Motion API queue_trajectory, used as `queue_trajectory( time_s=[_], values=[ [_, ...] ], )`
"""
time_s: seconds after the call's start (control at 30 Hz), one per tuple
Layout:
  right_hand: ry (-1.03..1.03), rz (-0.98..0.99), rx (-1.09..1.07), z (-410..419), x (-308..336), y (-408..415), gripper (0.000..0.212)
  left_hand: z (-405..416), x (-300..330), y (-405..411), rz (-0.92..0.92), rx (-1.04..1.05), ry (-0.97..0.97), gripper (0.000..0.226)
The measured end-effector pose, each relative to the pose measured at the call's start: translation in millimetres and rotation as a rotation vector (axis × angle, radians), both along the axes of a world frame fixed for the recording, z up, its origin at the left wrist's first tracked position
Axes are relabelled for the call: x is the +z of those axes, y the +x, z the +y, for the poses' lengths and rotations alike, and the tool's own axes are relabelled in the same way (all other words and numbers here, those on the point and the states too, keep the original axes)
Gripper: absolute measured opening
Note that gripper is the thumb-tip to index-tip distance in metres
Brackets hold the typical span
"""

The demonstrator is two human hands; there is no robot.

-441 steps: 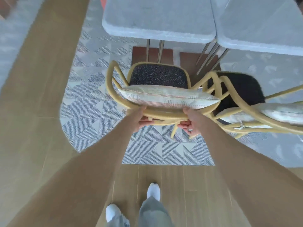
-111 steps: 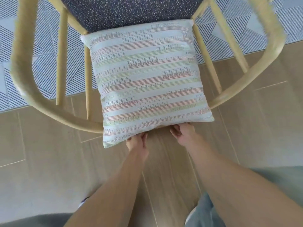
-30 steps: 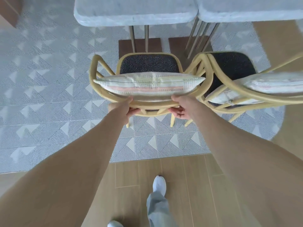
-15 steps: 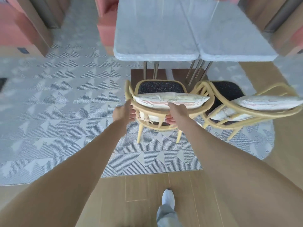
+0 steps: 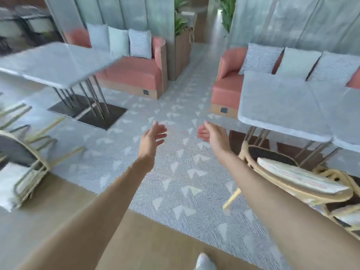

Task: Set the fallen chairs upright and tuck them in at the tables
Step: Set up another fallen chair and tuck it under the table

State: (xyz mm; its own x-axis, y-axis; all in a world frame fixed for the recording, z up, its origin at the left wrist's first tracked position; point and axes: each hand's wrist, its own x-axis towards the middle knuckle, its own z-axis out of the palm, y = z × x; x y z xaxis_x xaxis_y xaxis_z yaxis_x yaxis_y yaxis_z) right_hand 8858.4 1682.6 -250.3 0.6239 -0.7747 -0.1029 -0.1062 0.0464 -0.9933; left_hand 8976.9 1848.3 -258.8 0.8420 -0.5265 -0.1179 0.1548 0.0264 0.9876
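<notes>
A yellow wooden chair [image 5: 288,184] with a striped cushion stands upright at the right grey table [image 5: 280,106], its seat partly under the top. A second upright chair [image 5: 342,193] stands to its right. At the far left a chair [image 5: 27,156] lies on its side near the left table [image 5: 56,63], legs pointing right, with a white cushion beside it. My left hand [image 5: 153,136] and my right hand [image 5: 211,133] are held out over the rug, fingers relaxed, holding nothing.
Two coral sofas [image 5: 134,73] with cushions stand along the back wall, with a planter [image 5: 181,49] between them. A patterned grey rug [image 5: 175,172] covers the floor between the tables. Wooden floor runs along the near side.
Both hands have let go of the chair's back rail and hang free over the rug. The view has swung left, bringing the fallen chair at the left table into sight.
</notes>
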Motion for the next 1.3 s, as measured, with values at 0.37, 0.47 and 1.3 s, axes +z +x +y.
queue_trajectory(
  time_s=[0.37, 0.47, 1.3],
  values=[
    [-0.055, -0.048, 0.351, 134.2, 1.5, 250.5, 0.032, 141.2, 9.2, 179.4, -0.030, 0.344, -0.023, 0.038],
    [-0.014, -0.078, 0.414, 159.1, 2.7, 334.8, 0.033, 169.3, 6.7, 249.0, -0.024, 0.432, -0.019, 0.038],
    [0.021, 0.048, 0.658, 537.7, -60.3, 847.3, 0.031, 615.6, -50.6, 698.3, 0.081, 0.788, 0.087, 0.035]
  ],
)
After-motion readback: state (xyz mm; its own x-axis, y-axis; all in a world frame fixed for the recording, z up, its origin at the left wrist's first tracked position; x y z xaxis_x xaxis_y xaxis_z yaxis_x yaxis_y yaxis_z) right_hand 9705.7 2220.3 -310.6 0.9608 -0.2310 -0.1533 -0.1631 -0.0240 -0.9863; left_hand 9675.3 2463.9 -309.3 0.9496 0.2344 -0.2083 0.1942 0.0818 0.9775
